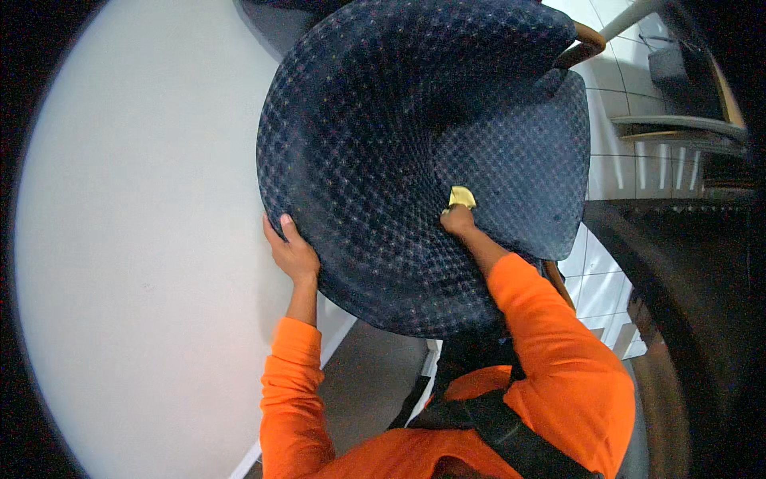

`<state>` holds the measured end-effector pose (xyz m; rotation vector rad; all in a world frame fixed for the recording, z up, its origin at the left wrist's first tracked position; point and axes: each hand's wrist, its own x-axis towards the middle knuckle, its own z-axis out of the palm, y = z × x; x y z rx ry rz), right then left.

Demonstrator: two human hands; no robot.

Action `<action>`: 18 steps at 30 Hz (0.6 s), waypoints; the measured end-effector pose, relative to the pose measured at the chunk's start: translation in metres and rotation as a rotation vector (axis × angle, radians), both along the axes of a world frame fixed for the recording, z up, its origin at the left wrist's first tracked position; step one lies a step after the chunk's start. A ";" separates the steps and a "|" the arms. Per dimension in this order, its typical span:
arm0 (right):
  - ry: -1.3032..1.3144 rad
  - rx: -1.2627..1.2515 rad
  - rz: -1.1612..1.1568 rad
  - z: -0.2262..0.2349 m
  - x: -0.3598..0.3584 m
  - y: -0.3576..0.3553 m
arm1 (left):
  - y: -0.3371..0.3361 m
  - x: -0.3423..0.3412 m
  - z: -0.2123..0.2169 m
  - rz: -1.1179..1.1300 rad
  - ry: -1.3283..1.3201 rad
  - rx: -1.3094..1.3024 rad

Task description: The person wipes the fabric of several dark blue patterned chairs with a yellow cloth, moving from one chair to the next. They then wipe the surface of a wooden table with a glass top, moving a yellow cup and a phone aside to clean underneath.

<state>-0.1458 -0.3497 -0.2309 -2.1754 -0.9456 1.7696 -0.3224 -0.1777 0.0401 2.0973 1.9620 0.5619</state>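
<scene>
A dark blue upholstered armchair [343, 152] with a small checked pattern fills the middle of the view. Its rounded backrest curves around the left side, and its paler seat [519, 160] lies to the right. My left hand [294, 254] grips the outer edge of the backrest, its thumb on the fabric and some fingers partly hidden behind the rim. Inside the chair, my right hand [457, 219] is closed on a yellow cloth [462, 197]. The cloth touches the fabric where backrest and seat meet.
A white wall [144, 239] stands close on the left. White floor tiles [610, 168] show on the right, beside a dark brown curved piece of furniture [678, 263]. The chair's wooden armrest [589, 44] juts out at the upper right.
</scene>
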 end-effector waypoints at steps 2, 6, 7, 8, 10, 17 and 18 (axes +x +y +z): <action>0.156 0.177 -0.365 0.057 -0.024 -0.022 | 0.004 -0.009 0.003 0.022 0.027 0.007; 0.426 0.670 -0.174 0.219 -0.034 -0.057 | -0.003 0.004 0.016 0.032 0.024 -0.008; 0.355 0.740 -0.116 0.214 -0.035 -0.061 | -0.002 0.003 0.013 0.017 0.024 -0.022; 0.285 0.810 -0.056 0.204 -0.039 -0.067 | -0.004 0.000 0.008 0.015 0.018 -0.028; 0.185 0.872 0.001 0.194 -0.041 -0.066 | 0.000 -0.002 0.001 0.005 0.004 -0.011; -0.069 0.820 -0.038 0.130 -0.025 -0.037 | -0.006 -0.004 0.012 0.060 0.033 -0.034; -0.054 0.684 -0.095 0.109 -0.021 -0.032 | -0.005 -0.006 0.009 0.050 0.028 -0.028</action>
